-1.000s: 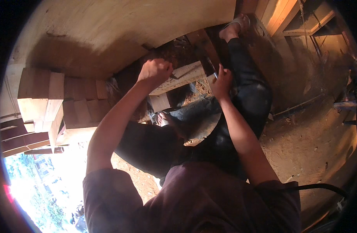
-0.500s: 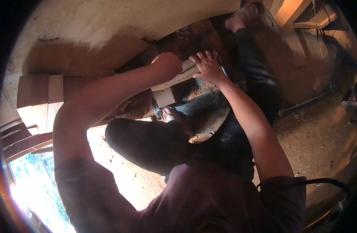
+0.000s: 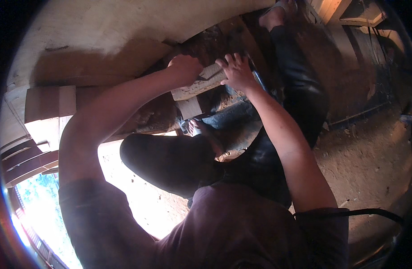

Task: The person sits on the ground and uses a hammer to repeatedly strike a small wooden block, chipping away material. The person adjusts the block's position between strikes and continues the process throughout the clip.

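A pale wooden block [image 3: 192, 92] lies in front of me, its long side slanting up to the right. My left hand [image 3: 185, 71] is closed in a fist over its left end. A small dark shape, perhaps a tool tip or a shadow, shows on the wood beside that fist; what the fingers hold is hidden. My right hand [image 3: 237, 74] rests at the block's right end with its fingers spread. Below the block a smaller light wood piece [image 3: 190, 107] sticks out. Just right of my right hand is a shiny bluish edge [image 3: 258, 78], too partial to name.
A large pale board [image 3: 103, 27] spans the upper left. Stacked wood pieces [image 3: 49, 103] stand at the left. My bent leg and bare foot [image 3: 194, 127] are close under the block; my other leg [image 3: 295, 76] stretches away at right. Dusty ground [image 3: 358, 166] lies to the right.
My left hand has shifted left along the block, baring more of its top and the small dark shape. My right hand stays on the right end. The whole view has tilted slightly.
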A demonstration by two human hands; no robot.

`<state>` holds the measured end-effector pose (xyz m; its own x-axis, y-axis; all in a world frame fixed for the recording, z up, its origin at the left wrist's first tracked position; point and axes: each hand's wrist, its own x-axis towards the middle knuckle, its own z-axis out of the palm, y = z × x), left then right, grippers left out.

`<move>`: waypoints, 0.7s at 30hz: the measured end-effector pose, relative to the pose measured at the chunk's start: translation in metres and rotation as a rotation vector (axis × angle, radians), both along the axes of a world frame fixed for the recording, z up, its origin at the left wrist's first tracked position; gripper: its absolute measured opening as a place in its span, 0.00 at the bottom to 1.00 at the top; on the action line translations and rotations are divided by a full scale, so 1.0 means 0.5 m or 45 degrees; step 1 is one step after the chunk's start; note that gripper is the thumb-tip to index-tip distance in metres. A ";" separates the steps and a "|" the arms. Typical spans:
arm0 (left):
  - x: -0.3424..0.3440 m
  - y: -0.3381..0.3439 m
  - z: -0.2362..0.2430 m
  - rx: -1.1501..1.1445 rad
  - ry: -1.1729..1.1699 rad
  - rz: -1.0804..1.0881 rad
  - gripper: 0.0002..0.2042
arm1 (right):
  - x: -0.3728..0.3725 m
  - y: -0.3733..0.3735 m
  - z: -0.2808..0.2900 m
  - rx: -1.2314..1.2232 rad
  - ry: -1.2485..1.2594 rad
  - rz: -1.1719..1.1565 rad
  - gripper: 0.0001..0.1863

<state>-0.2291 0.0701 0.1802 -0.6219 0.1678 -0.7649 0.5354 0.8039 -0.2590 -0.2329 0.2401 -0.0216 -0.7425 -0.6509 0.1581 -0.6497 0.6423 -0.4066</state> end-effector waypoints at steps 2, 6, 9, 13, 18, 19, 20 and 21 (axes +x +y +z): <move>-0.002 0.009 0.004 -0.025 -0.022 0.050 0.16 | -0.002 0.002 0.010 0.032 -0.042 0.014 0.51; 0.005 0.026 0.012 -0.118 -0.038 0.015 0.17 | -0.005 0.005 0.026 0.083 -0.123 0.031 0.51; 0.010 0.037 0.018 -0.180 -0.052 -0.021 0.16 | -0.001 0.005 0.026 0.092 -0.123 0.030 0.51; -0.004 0.042 0.020 -0.291 -0.084 0.036 0.15 | 0.000 0.003 0.012 0.061 -0.029 0.017 0.49; 0.028 0.010 0.015 -0.156 0.033 0.175 0.18 | 0.001 0.001 0.005 0.064 -0.003 0.003 0.49; 0.039 0.002 0.015 -0.100 0.053 0.206 0.17 | 0.002 0.001 0.009 0.034 0.019 0.002 0.49; 0.050 -0.007 0.015 -0.045 0.079 0.242 0.15 | 0.003 0.002 0.014 0.044 0.013 0.007 0.49; 0.061 -0.014 0.016 0.017 0.127 0.279 0.14 | 0.004 0.003 0.020 0.065 0.003 0.012 0.49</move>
<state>-0.1983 0.0629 0.1882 -0.7170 0.0301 -0.6964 0.3197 0.9020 -0.2902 -0.2308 0.2417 -0.0117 -0.7360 -0.6652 0.1260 -0.6566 0.6560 -0.3721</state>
